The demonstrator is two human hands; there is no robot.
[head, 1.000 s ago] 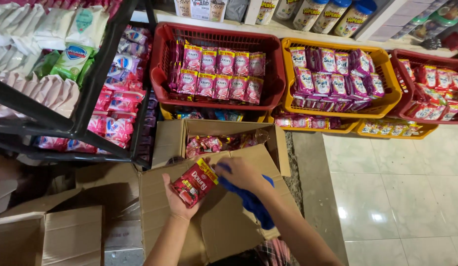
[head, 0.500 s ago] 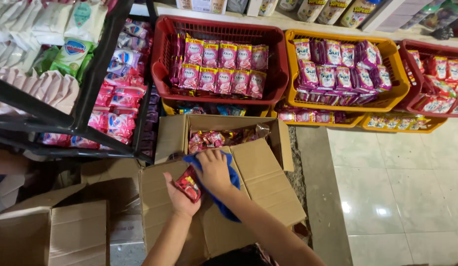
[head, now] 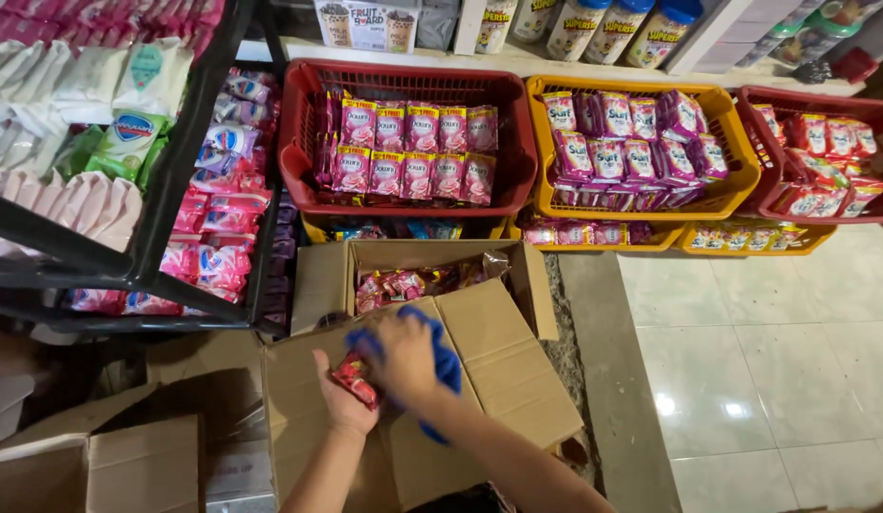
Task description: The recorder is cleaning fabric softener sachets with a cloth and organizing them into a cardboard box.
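Over the open brown cardboard box (head: 499, 342), I cup a small red foil sachet (head: 354, 378) in my left hand (head: 345, 404), fingers curled beneath it. My right hand (head: 403, 356) presses down on top, clutching a crumpled blue cloth (head: 446, 366) against the sachet.

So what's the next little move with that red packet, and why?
Probably one more short stroke of the blue cloth across the red packet. The right hand presses the cloth over it while the left hand cradles it from below, above the open cardboard box.
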